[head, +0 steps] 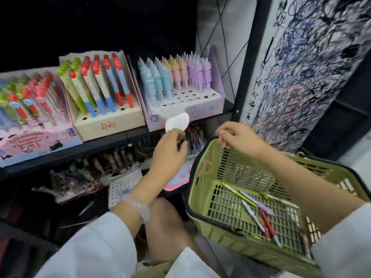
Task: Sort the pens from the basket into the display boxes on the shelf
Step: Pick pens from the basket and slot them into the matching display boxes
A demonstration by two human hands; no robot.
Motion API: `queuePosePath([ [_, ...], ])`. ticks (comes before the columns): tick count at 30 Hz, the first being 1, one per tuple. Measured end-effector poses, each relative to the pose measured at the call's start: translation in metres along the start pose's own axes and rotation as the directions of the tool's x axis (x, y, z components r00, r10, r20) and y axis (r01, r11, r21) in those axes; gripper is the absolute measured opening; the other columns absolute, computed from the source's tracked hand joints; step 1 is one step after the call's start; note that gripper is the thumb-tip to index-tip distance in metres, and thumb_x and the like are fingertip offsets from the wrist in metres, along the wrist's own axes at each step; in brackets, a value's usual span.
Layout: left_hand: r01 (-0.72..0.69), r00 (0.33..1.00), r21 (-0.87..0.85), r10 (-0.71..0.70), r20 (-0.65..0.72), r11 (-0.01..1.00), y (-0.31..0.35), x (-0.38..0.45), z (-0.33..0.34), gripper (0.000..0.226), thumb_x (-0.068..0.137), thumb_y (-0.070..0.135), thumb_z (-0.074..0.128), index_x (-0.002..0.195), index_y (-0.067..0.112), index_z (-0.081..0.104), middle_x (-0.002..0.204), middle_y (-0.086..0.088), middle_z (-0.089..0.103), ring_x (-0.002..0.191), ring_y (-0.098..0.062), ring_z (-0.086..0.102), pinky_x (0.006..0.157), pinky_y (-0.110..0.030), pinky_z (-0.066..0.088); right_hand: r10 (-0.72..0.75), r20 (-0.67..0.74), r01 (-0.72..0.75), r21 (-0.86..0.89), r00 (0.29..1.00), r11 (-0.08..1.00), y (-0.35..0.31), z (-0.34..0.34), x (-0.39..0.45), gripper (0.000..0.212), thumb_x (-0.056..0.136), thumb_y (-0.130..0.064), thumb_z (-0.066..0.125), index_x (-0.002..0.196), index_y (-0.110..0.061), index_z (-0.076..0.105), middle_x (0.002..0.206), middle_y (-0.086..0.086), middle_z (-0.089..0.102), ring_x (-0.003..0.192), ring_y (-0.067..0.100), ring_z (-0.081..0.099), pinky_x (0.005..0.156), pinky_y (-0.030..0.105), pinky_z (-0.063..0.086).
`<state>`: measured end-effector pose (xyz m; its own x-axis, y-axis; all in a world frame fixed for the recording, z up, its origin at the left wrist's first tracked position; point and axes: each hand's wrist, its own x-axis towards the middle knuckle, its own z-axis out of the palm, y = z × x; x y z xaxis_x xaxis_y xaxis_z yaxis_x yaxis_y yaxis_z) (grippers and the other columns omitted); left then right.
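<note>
A green plastic basket sits at the lower right with several pens lying on its mesh floor. My left hand is raised in front of the shelf edge and pinches a white scalloped piece between its fingertips. My right hand hovers over the basket's far rim, fingers curled and apart, holding nothing. On the shelf stand three display boxes: a purple box of pastel pens with free holes in front, a cream box of red, green and blue pens, and a pink box at the left.
A lower shelf below holds more pens and a sticker sheet. A black upright post and a scribbled test board stand right of the boxes. My knee is beside the basket.
</note>
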<state>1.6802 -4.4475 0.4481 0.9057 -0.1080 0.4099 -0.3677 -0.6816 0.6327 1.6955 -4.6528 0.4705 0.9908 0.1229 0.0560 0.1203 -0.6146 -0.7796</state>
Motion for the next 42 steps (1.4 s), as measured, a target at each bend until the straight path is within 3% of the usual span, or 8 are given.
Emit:
queuePosePath([
  [6, 0.063, 0.9, -0.047, -0.037, 0.434, 0.997, 0.007, -0.027, 0.1, 0.022, 0.092, 0.015, 0.049, 0.112, 0.009, 0.055, 0.109, -0.009, 0.06, 0.101, -0.024, 0.055, 0.089, -0.035, 0.043, 0.43, 0.185, -0.334, -0.396, 0.883, 0.856, 0.135, -0.006, -0.062, 0.022, 0.096, -0.012, 0.042, 0.105, -0.004, 0.061, 0.102, 0.014, 0.067, 0.084, 0.021, 0.061, 0.075, 0.029, 0.048],
  [13, 0.022, 0.586, 0.135, -0.122, 0.801, 0.991, -0.008, -0.043, 0.15, 0.027, 0.096, 0.027, 0.045, 0.118, 0.014, 0.053, 0.121, -0.008, 0.056, 0.092, -0.021, 0.057, 0.082, -0.035, 0.048, 0.683, 0.409, -0.159, -0.778, 0.605, 0.608, 0.222, 0.043, -0.114, 0.047, 0.091, -0.035, 0.052, 0.127, -0.005, 0.05, 0.12, 0.017, 0.059, 0.107, 0.029, 0.058, 0.087, 0.032, 0.047],
  [18, 0.05, 0.606, 0.148, -0.148, 0.781, 0.988, -0.011, -0.045, 0.149, 0.029, 0.096, 0.034, 0.043, 0.121, 0.022, 0.051, 0.114, -0.002, 0.058, 0.097, -0.02, 0.058, 0.085, -0.041, 0.049, 0.634, 0.424, -0.114, -0.768, 0.646, 0.63, 0.241, 0.079, -0.129, 0.092, 0.078, -0.055, 0.063, 0.142, -0.005, 0.019, 0.128, 0.022, 0.046, 0.108, 0.037, 0.054, 0.079, 0.036, 0.045],
  [22, 0.051, 0.608, 0.135, -0.138, 0.782, 0.989, -0.01, -0.048, 0.147, 0.028, 0.096, 0.034, 0.042, 0.121, 0.023, 0.05, 0.117, 0.001, 0.054, 0.09, -0.016, 0.056, 0.08, -0.035, 0.05, 0.575, 0.472, -0.041, -0.748, 0.668, 0.662, 0.242, 0.106, -0.146, 0.062, 0.089, -0.039, 0.052, 0.138, -0.012, 0.026, 0.131, 0.019, 0.04, 0.114, 0.035, 0.049, 0.085, 0.041, 0.045],
  [27, 0.099, 0.603, 0.124, -0.159, 0.782, 0.987, -0.01, -0.045, 0.146, 0.027, 0.096, 0.033, 0.042, 0.119, 0.022, 0.051, 0.102, 0.007, 0.055, 0.06, -0.012, 0.055, 0.054, -0.021, 0.045, 0.499, 0.599, 0.176, -0.732, 0.626, 0.658, 0.239, 0.103, -0.14, 0.065, 0.091, -0.029, 0.05, 0.145, -0.012, 0.017, 0.131, 0.021, 0.039, 0.112, 0.037, 0.048, 0.089, 0.044, 0.046],
  [34, 0.148, 0.586, 0.107, -0.174, 0.791, 0.983, -0.004, -0.045, 0.137, 0.03, 0.097, 0.033, 0.041, 0.123, 0.021, 0.05, 0.128, 0.004, 0.051, 0.094, -0.023, 0.061, 0.083, -0.037, 0.049, 0.415, 0.711, 0.31, -0.652, 0.568, 0.692, 0.236, 0.085, -0.136, 0.072, 0.083, -0.023, 0.062, 0.142, -0.013, 0.021, 0.13, 0.019, 0.039, 0.105, 0.034, 0.05, 0.083, 0.041, 0.048],
  [37, 0.174, 0.595, 0.082, -0.171, 0.785, 0.981, -0.004, -0.044, 0.134, 0.029, 0.097, 0.033, 0.042, 0.122, 0.022, 0.051, 0.124, 0.005, 0.052, 0.096, -0.019, 0.06, 0.08, -0.034, 0.05, 0.398, 0.684, 0.215, -0.627, 0.611, 0.749, 0.237, 0.079, -0.134, 0.071, 0.085, -0.026, 0.056, 0.144, -0.016, 0.018, 0.12, 0.016, 0.046, 0.096, 0.029, 0.053, 0.071, 0.032, 0.045],
  [42, 0.241, 0.597, 0.054, -0.192, 0.779, 0.969, -0.004, -0.037, 0.132, 0.026, 0.097, 0.03, 0.042, 0.119, 0.021, 0.053, 0.117, 0.006, 0.056, 0.098, -0.023, 0.062, 0.077, -0.033, 0.051, 0.402, 0.422, -0.276, -0.33, 0.813, 0.903, 0.217, 0.058, -0.11, 0.045, 0.093, -0.009, 0.045, 0.136, -0.018, 0.034, 0.084, -0.004, 0.052, 0.068, 0.01, 0.053, 0.06, 0.019, 0.047],
])
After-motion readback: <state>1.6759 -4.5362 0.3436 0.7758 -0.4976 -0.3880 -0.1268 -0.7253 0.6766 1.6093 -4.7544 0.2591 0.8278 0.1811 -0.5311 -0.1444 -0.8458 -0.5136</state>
